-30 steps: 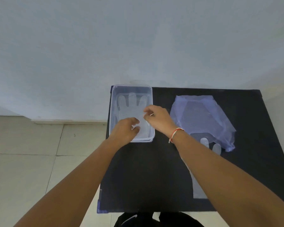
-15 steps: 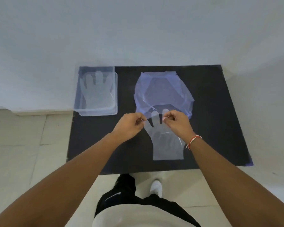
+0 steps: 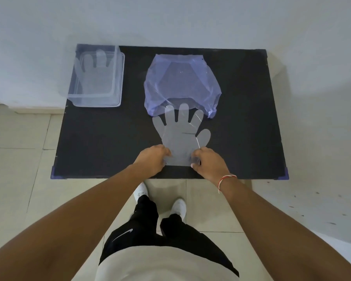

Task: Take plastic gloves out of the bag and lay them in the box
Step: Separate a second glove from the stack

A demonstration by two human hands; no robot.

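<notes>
Nearest you, at the black table's [image 3: 101,138] front edge, your left hand [image 3: 151,160] and right hand [image 3: 209,163] pinch the cuff corners of a clear plastic glove [image 3: 180,136] lying flat. Its fingertips overlap the mouth of the bluish bag [image 3: 181,82] beyond. Far left, the clear box [image 3: 119,78] holds another glove [image 3: 95,76].
</notes>
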